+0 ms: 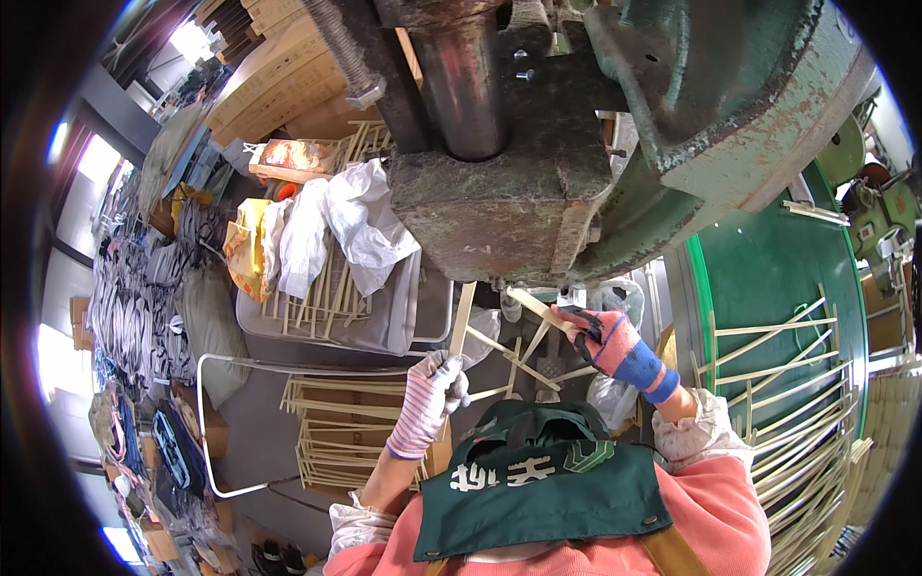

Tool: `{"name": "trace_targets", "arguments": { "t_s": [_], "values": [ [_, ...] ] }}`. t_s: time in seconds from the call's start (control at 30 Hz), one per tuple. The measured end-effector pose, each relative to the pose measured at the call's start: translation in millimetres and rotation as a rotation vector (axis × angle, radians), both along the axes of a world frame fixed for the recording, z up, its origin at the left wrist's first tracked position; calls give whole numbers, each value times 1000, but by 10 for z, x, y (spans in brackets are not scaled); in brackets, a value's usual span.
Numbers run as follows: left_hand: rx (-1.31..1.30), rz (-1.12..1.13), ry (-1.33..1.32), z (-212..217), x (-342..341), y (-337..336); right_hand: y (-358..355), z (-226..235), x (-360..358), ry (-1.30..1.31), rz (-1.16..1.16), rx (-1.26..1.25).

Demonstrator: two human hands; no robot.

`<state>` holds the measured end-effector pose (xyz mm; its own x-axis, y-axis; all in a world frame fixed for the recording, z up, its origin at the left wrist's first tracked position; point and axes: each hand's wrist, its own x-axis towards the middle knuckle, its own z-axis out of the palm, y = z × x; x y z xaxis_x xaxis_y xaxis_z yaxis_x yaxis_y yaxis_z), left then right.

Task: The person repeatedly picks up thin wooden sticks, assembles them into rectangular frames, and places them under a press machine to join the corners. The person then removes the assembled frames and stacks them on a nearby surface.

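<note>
My left hand (432,398), in a striped knit glove, is closed around the lower end of a pale wooden strip (463,319) that stands nearly upright. My right hand (615,350), in a pink glove with black fingers and a blue cuff, grips the near end of another pale wooden strip (536,306), which slants up to the left. The far ends of both strips lie at the lower edge of a heavy dark press block (499,221). That block hides whatever is behind it. Several more thin strips (519,360) cross one another below, between my hands.
A green machine frame (749,144) looms above on the right. At right, a green table (768,259) carries many wooden strips (797,432). Stacked strips (351,422) lie at lower left beside a white metal frame (202,422). White bags (370,226) cover a tray at left.
</note>
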<state>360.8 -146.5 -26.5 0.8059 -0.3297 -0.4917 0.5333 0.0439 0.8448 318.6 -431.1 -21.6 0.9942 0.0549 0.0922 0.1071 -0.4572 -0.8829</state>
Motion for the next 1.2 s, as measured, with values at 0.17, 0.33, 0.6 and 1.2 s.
{"name": "trace_targets", "arguments": {
  "t_s": [0.17, 0.33, 0.6, 1.2],
  "values": [
    [-28, -5, -23, 68, -33, 14, 17, 82, 47, -53, -8, 27],
    [129, -81, -183, 140, -131, -34, 33, 44, 133, 16, 10, 35],
    [383, -38, -281, 83, -269, 85, -34, 34, 158, 91, -12, 57],
    [1402, -134, -1319, 700, -313, 1051, -50, 18, 126, 137, 16, -148]
  ]
}}
